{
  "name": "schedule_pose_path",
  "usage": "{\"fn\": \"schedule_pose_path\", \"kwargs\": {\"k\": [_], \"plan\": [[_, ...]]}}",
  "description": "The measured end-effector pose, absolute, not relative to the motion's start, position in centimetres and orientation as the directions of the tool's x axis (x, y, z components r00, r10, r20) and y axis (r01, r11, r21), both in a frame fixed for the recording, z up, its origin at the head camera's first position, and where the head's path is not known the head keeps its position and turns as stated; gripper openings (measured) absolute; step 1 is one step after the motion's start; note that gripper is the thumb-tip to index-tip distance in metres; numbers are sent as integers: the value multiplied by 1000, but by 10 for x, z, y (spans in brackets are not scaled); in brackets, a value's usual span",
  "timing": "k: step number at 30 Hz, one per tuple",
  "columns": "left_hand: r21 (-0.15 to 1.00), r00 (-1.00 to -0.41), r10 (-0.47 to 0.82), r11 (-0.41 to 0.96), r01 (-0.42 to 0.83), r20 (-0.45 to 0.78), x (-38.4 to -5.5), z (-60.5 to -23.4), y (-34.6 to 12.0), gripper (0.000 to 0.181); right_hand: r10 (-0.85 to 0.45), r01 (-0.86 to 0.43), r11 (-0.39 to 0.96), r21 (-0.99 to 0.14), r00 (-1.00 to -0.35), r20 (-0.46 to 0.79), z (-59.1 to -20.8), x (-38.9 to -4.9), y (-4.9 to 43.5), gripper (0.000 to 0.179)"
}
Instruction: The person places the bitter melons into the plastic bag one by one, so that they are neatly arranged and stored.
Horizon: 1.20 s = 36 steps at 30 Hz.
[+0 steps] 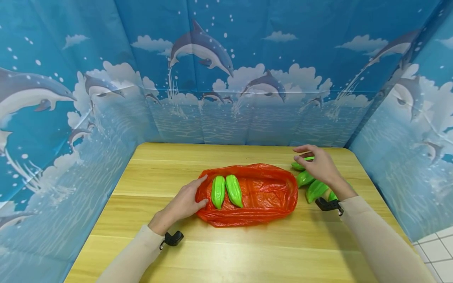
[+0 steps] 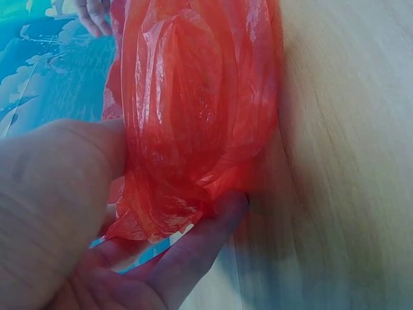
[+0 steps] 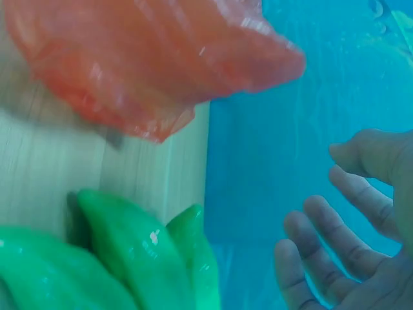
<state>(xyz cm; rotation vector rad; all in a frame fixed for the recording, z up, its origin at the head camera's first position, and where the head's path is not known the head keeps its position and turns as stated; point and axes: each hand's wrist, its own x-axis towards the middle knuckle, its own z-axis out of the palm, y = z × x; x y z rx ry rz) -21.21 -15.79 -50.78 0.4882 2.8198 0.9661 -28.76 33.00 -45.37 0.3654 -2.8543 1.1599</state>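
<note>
A red plastic bag lies on the table with its mouth spread wide and its rim rolled down. Two green star fruits lie side by side in its left part. My left hand holds the bag's left end, thumb at the near side and fingers at the far side. In the left wrist view, gathered red film sits between thumb and fingers. To the right of the bag, my right hand hovers over a group of green star fruits, its fingers spread and loosely bent, holding nothing.
The wooden table ends at a blue dolphin-print curtain at the back and sides. The piled star fruits lie close to the bag's right end. White floor tiles show at the lower right.
</note>
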Motion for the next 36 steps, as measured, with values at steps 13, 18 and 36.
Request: {"fn": "schedule_pose_path", "kwargs": {"k": [13,18,36], "plan": [[620,-944,331,745,247,-22,-210,-508,-159,92,-169,-183,745,-641,-982,85,-472,-303,355,58],[622,-944,329,745,242,-26,-210,-508,-160,94,-160,-167,754,-636,-985,69,-478,-309,364,63],[636,-936,352,728,256,-26,-211,-509,-161,99,-68,35,809,-587,-986,-152,-493,-328,381,108]]}}
